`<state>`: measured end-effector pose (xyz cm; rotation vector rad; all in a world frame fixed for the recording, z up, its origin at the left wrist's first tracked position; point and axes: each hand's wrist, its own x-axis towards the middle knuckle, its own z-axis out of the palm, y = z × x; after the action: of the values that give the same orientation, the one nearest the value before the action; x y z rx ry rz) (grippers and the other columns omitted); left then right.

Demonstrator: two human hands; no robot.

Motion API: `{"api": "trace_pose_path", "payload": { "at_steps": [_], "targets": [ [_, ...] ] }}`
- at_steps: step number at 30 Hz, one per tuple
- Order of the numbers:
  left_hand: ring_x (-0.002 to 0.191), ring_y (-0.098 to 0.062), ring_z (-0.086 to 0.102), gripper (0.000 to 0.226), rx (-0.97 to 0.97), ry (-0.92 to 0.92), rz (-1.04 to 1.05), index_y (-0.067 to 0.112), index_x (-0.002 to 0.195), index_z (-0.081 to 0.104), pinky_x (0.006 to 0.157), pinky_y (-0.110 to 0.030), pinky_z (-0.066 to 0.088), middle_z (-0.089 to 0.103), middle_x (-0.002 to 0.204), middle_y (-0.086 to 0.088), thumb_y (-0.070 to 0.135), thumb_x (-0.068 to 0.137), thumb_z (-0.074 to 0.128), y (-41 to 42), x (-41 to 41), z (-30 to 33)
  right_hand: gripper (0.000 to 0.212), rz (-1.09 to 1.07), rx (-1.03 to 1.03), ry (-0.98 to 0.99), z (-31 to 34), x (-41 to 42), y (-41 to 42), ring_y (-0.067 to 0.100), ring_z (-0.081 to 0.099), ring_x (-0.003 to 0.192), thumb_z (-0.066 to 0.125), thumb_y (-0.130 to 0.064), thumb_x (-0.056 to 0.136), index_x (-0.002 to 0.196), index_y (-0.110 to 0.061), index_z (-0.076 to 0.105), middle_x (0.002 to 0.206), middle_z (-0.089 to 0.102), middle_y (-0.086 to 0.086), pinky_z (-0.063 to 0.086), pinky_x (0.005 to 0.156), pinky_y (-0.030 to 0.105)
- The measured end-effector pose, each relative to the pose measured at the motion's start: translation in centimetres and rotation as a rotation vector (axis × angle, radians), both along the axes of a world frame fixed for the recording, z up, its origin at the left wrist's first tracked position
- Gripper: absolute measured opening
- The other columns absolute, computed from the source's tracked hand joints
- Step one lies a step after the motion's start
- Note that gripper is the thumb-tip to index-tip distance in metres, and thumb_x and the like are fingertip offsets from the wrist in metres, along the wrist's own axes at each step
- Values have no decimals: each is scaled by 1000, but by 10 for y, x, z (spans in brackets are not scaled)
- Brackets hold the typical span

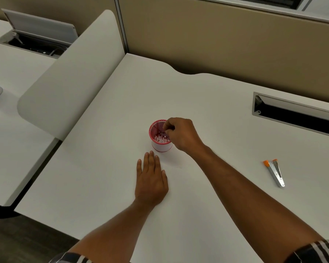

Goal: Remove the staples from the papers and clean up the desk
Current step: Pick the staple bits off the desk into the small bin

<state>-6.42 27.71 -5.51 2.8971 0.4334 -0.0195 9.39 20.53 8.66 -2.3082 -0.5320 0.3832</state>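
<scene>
— Fingers (166,128) of the right hand (180,134) are bunched in a pinch over the red mesh cup (160,136); whether they hold a staple I cannot tell. The left hand (151,179) lies flat, fingers straight, on the counter (207,103), just before the cup.

— Then let go low inside the rim, so nothing bounces out. And around it?

— No papers visible. An orange-tipped staple remover (274,172) lies well to the right, near a cable slot (296,114). White divider (68,76) at left, beige partition (226,40) behind.
</scene>
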Motion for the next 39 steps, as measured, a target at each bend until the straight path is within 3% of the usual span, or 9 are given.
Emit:
{"api": "trace_pose_path", "payload": {
  "at_steps": [10, 14, 17, 21, 23, 27, 34, 39],
  "targets": [
    [153, -31, 15, 63, -6, 10, -3, 1, 152, 27, 123, -53, 15, 23, 162, -19, 34, 99, 26, 0, 0, 0, 22, -26, 77, 47, 4, 1, -9, 16, 64, 100, 59, 1, 89, 102, -11, 73, 108, 71, 4, 54, 87, 25],
    [151, -34, 20, 62, -2, -4, -10, -2, 150, 32, 122, -55, 17, 27, 160, -22, 32, 98, 31, 0, 0, 1, 18, -218, 239, 150, -4, 0, -36, 10, 70, 82, 65, -2, 84, 91, -14, 76, 89, 75, -2, 53, 75, 18],
    [150, -35, 22, 61, -1, -7, -9, -3, 149, 34, 122, -55, 17, 29, 159, -23, 30, 97, 33, 0, 0, 0, 14, -293, 75, 157, -35, -17, -61, 15, 70, 81, 65, -5, 83, 88, -14, 76, 86, 75, 0, 52, 74, 22],
    [151, -35, 20, 61, 6, -14, -8, -3, 149, 33, 122, -55, 16, 28, 159, -23, 30, 98, 34, 0, 1, 0, 17, -113, -352, 43, -79, -56, -80, 31, 63, 96, 62, -16, 88, 100, -6, 68, 102, 67, 13, 46, 74, 28],
    [151, -34, 19, 62, 9, -8, -6, -2, 150, 32, 122, -54, 16, 27, 160, -22, 31, 98, 32, 0, 0, -1, 23, -52, -407, -7, -92, -77, -77, 30, 57, 101, 61, -17, 89, 108, -4, 60, 109, 58, 13, 45, 80, 32],
    [152, -33, 17, 63, 23, 18, 0, 0, 151, 30, 123, -54, 17, 25, 161, -20, 34, 98, 28, 0, 1, 0, 29, -93, -262, -19, -99, -93, -56, 24, 55, 105, 61, -9, 90, 118, -7, 54, 115, 56, 10, 49, 86, 32],
    [152, -33, 16, 63, 14, 22, 1, -1, 151, 29, 122, -54, 17, 24, 161, -20, 33, 98, 26, 0, 0, 1, 23, -314, 52, 87, -92, -61, -56, 17, 61, 96, 61, -2, 87, 109, -9, 60, 106, 64, 4, 45, 84, 22],
    [152, -33, 18, 63, 11, 15, -1, -1, 151, 30, 122, -55, 18, 25, 161, -21, 33, 98, 29, 0, 1, 0, 34, -290, -107, -78, -96, -61, -82, 28, 55, 119, 51, 1, 92, 124, -3, 59, 127, 61, 13, 38, 104, 31]
  ]
}}
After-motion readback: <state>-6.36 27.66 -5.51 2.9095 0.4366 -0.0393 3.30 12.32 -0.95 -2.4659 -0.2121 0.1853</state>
